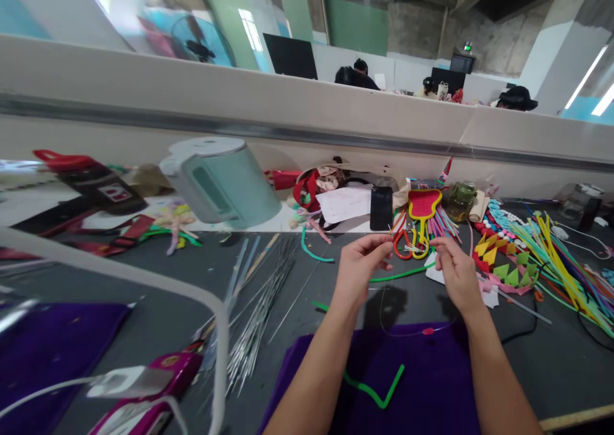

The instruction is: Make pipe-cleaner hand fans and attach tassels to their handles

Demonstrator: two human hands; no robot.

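My left hand (365, 261) is raised over the desk, thumb and forefinger pinched on a fine clear thread. Opposite it, my right hand (455, 270) has its fingers drawn together, seemingly on the same thread; its fingertips are partly hidden. The thread sags in a loop between both hands, with a small red piece (428, 331) low on it. Below lies a purple cloth (432, 384) with a bent green pipe cleaner (384, 402) on it. Behind the hands, another green pipe cleaner (400, 275) lies near red-handled scissors (401, 246) and a yellow-and-red toy scoop (424, 208).
Thin metal wires (261, 320) lie left of my arm, near a magenta glue gun (167, 390) and a white curved stand arm (221, 332). A pale green jug (230, 185), a phone (381, 208) and a glass jar (461, 201) line the back. Colourful pipe cleaners (570, 262) spread right.
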